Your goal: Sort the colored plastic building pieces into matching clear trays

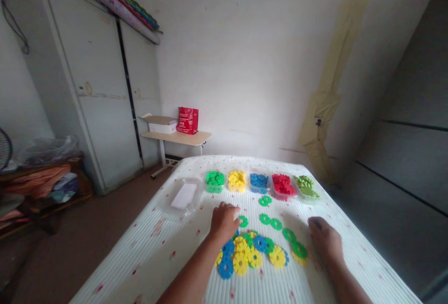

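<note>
My left hand (223,223) is curled at the left edge of a green notched disc (243,221), its thumb and index finger closed about the rim. Just below it lies a heap of snowflake-shaped plastic discs, with yellow discs (241,250), blue discs (226,266) and green ones overlapping. My right hand (326,239) rests on the table at the right, fingers folded inward; whatever they hold is hidden. Beside it lies a joined pair of green discs (294,242) overlapping a yellow one. Other linked green discs (270,222) lie between my hands, and another green pair (265,201) farther back.
Along the back stand clear tubs of green (214,181), yellow (236,181), blue (259,182), red (283,186) and light green pieces (306,186). A clear lid (184,196) with white paper lies left. A side table (182,137) holds a red bag (188,120).
</note>
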`<state>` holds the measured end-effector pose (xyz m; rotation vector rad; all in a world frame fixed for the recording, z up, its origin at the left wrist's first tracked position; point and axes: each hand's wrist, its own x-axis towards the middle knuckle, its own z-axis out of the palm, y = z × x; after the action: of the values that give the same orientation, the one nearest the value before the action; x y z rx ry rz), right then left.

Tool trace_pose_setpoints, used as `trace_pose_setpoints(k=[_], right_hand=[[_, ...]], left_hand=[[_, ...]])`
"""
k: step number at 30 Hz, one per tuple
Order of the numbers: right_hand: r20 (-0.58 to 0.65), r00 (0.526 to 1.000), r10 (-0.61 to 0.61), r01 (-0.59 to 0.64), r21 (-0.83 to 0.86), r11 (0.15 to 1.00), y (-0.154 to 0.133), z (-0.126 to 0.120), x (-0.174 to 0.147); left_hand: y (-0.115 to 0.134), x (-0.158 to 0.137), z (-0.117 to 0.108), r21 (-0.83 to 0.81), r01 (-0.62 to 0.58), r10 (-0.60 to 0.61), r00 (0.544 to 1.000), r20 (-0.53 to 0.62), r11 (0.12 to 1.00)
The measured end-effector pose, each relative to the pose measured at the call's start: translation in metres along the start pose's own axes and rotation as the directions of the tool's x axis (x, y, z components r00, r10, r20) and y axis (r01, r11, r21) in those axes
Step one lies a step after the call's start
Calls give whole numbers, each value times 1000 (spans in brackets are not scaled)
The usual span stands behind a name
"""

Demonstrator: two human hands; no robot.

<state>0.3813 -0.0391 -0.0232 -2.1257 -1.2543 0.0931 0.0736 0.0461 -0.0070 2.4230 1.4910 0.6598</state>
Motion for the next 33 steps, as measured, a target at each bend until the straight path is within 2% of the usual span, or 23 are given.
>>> trace_pose_setpoints(k=[3, 7, 12, 17, 22, 28, 33], right_hand=[[8, 1000, -6, 7, -32, 999, -1, 3, 1], [19, 998, -58, 59, -37, 998, 0, 8, 0], [18, 999, -48, 49, -53, 997, -1, 10, 0], [29, 999, -37, 39, -72, 997, -3, 10, -1], [41, 998, -39, 42, -73, 996, -2, 10, 0], [53, 999, -11, 15, -82, 996, -2, 11, 1], [62, 998, -20, 24, -72, 997, -1, 10, 0]], left_hand=[[15, 8, 1, 107, -7, -2, 996, 91, 994], [19, 17, 2, 88, -9, -2, 992, 126, 996], [23, 36, 8, -47, 45, -37, 988, 151, 998], [46, 55, 36, -210, 84, -45, 982, 184, 974], [65, 51, 55, -221, 116, -84, 985, 148, 968], [75, 45, 56, -221, 138, -109, 984, 138, 965], [70, 39, 54, -320, 184, -155, 982, 112, 929]])
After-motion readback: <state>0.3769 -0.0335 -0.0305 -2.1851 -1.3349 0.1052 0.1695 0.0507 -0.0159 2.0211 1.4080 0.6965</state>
